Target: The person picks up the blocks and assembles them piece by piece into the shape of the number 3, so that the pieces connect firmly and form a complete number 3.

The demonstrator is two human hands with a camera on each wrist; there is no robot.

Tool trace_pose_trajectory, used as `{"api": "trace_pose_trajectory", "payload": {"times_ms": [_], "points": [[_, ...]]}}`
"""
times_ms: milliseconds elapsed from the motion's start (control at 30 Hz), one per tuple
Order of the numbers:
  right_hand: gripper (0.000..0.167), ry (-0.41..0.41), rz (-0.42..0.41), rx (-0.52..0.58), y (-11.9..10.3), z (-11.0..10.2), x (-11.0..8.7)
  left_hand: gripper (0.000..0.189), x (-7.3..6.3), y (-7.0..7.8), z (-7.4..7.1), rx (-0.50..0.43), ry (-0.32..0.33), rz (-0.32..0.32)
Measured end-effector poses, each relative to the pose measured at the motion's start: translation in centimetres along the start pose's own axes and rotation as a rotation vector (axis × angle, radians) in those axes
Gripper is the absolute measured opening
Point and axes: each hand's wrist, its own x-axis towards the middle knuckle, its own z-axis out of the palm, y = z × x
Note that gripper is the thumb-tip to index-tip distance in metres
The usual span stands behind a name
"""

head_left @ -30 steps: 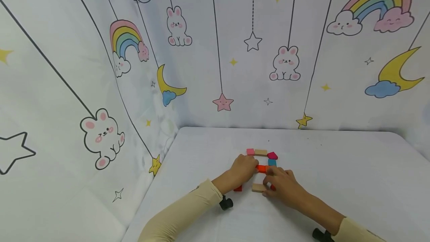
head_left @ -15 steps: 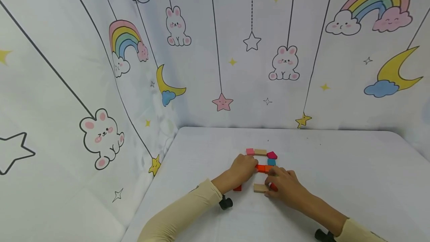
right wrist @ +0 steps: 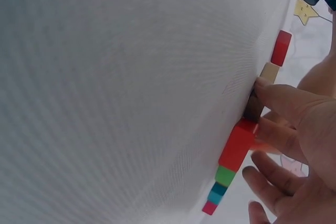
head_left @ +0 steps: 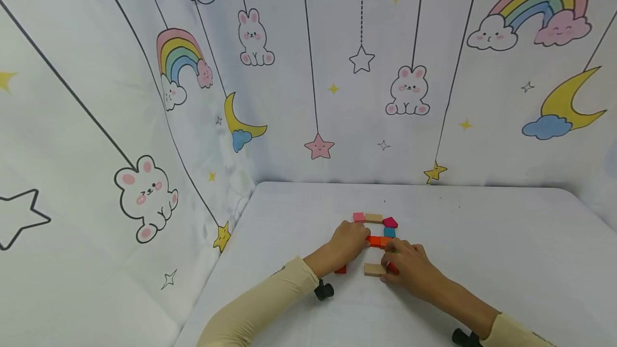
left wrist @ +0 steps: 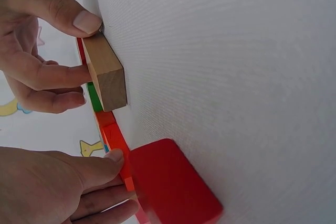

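Note:
Small coloured wooden blocks lie in a figure on the white table. My left hand (head_left: pixel 348 242) pinches the orange-red block (head_left: pixel 374 241) at its left end; in the left wrist view the thumb presses its near side. Beside that block is an orange block (head_left: pixel 385 242). My right hand (head_left: pixel 409 268) holds a plain wooden block (left wrist: pixel 106 72) at its right end, between thumb and index finger. Just right of it a red block (right wrist: pixel 237 145) is partly covered by the right hand in the head view. A green block (right wrist: pixel 225 176) follows beyond, largely hidden from the head camera.
At the back are a pink block (head_left: pixel 359 217), another plain block (head_left: pixel 373 218), a crimson angular block (head_left: pixel 390 223) and a blue block (head_left: pixel 389 232). A separate red block (head_left: pixel 340 270) lies below the left wrist. A patterned cloth (head_left: pixel 289 95) hangs behind the table.
Over the last second my right hand and the plain block have shifted slightly to the right. My left hand stays in place.

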Motion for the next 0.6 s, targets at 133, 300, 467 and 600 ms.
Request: {"api": "trace_pose_trajectory", "payload": {"times_ms": [133,300,467,600], "points": [[0.027,0.003,0.0,0.0,0.08,-0.01,-0.03,0.023,-0.06,-0.05,0.0,-0.002,0.007,0.003],[0.027,0.0,0.003,0.006,0.11,-0.1,-0.12,0.022,-0.17,-0.14,-0.03,-0.002,0.018,0.007],[0.026,-0.003,0.004,0.007,0.1,-0.08,-0.12,0.023,-0.11,-0.14,-0.04,-0.005,0.009,0.006],[0.027,-0.004,0.004,0.003,0.15,-0.04,-0.12,0.024,-0.08,-0.14,-0.12,0.001,0.0,0.01]]}}
